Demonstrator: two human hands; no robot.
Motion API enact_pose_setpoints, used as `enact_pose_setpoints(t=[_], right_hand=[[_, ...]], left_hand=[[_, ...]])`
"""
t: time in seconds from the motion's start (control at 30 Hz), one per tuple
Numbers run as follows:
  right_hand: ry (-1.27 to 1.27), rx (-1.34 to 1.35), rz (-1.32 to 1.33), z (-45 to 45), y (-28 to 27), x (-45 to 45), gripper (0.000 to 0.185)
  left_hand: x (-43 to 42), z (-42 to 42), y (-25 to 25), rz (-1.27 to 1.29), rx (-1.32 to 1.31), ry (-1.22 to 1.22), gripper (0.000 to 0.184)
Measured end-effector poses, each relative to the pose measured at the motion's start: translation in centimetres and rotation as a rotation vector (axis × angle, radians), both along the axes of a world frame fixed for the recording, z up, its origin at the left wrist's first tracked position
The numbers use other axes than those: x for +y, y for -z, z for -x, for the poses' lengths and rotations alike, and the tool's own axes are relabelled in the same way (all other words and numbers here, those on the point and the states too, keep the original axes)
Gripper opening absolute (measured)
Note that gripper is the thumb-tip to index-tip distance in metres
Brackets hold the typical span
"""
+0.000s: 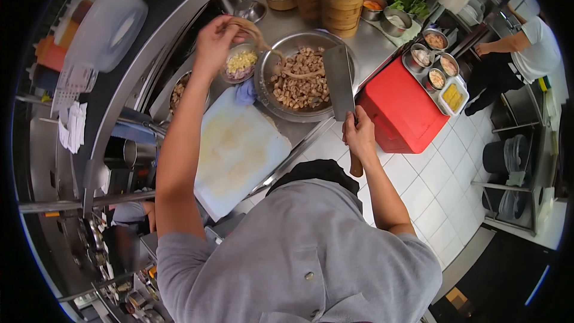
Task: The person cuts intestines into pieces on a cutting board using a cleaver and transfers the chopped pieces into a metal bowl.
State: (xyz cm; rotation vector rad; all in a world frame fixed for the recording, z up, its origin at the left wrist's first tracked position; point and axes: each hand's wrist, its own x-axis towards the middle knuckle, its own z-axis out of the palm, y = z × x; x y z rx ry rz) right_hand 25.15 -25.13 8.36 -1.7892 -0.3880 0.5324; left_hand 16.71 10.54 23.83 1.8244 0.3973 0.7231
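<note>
The left hand has its fingers pinched on one end of a long, limp meat strip, raised beyond the far left rim of the metal bowl. From the fingers, the meat strip sags over the rim, then bends and runs across the bowl from left to right, above or on the browned meat pieces. Its lower stretch reaches the left edge of the blade of the cleaver; whether it touches the steel or passes behind it, I cannot tell. The right hand is closed around the cleaver at the root of the handle, just outside the near right rim. The blade points away from the person over the right side of the bowl, its long axis crosswise to that lower stretch. So the meat strip lies to the right and a little nearer the body from the left fingers, and up and left from the right ones. The left hand is the nearer to its raised end, while the blade, rather than the right hand itself, is close to the other. The bowl stands on the steel table, with a small bowl of chopped yellow and purplish bits just beside it to the left. A blue cloth lies between them and the pale cutting board, and bamboo steamers stand behind.
</note>
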Motion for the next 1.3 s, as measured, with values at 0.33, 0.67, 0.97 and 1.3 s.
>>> enact_pose_setpoints(t=[0.33,0.67,0.97,1.3], right_hand=[[-0.193,0.031,-0.004,7.2,1.6,3.2,0.021],[-0.364,-0.205,0.123,14.4,4.1,6.3,0.02],[-0.528,-0.541,0.322,18.6,4.8,9.0,0.013],[-0.435,-0.694,0.505,21.3,4.0,8.1,0.015]], left_hand=[[1.9,16.9,1.7,0.139,-0.228,-0.278,0.016],[-0.3,35.1,9.7,0.168,-0.203,-0.591,0.019],[-4.3,41.5,19.2,0.299,-0.092,-0.774,0.012],[-6.9,41.3,21.9,0.239,0.074,-0.757,0.016]])
